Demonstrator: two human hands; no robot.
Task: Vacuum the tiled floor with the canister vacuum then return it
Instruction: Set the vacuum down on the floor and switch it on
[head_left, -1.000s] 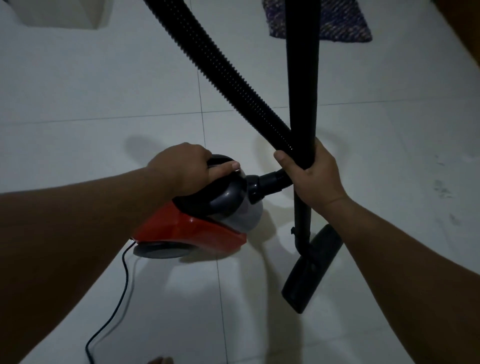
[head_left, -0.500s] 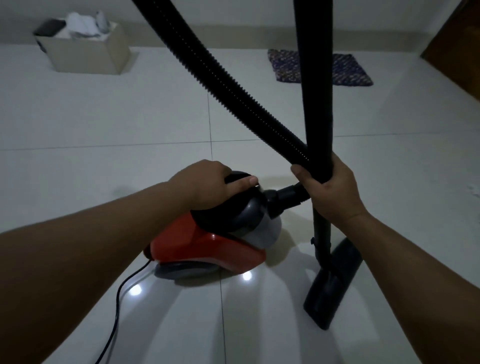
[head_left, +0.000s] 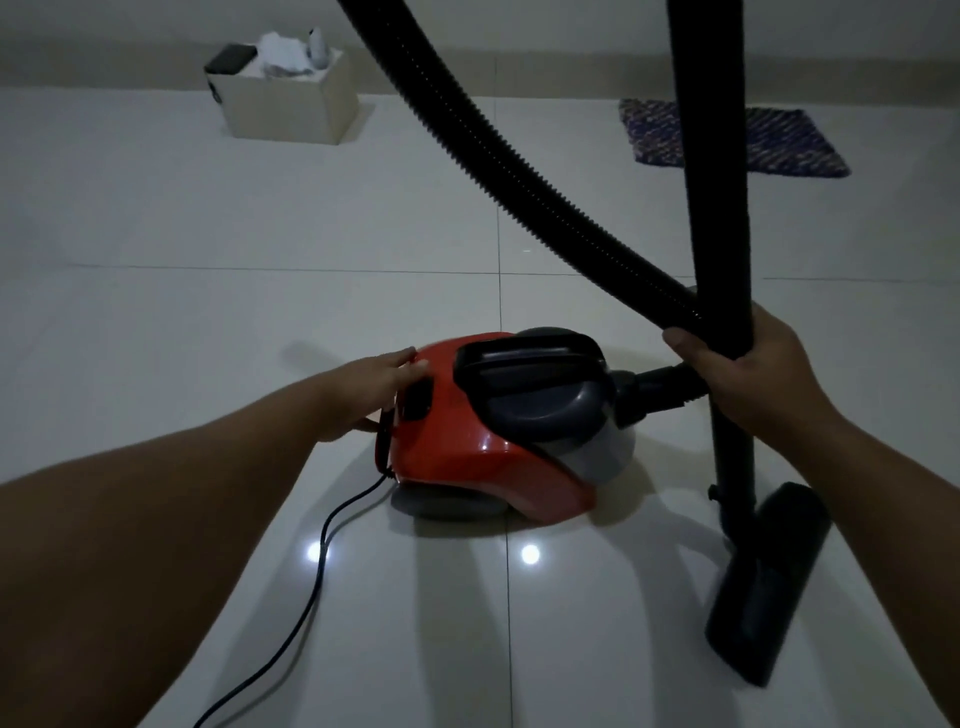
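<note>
I see a home's room: pale tiled floor (head_left: 208, 322), woven mat (head_left: 779, 140), box of oddments (head_left: 291, 104) by the wall.

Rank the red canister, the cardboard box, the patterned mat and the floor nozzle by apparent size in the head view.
1. Red canister, clearly largest.
2. Floor nozzle, though nearness to the camera inflates it.
3. Patterned mat and cardboard box: they look alike, both far off, and the wand hides part of the mat, so unranked.

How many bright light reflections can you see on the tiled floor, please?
2: one bright light reflection beside the black power cord, another just in front of the red canister vacuum. None seems hidden.
</note>
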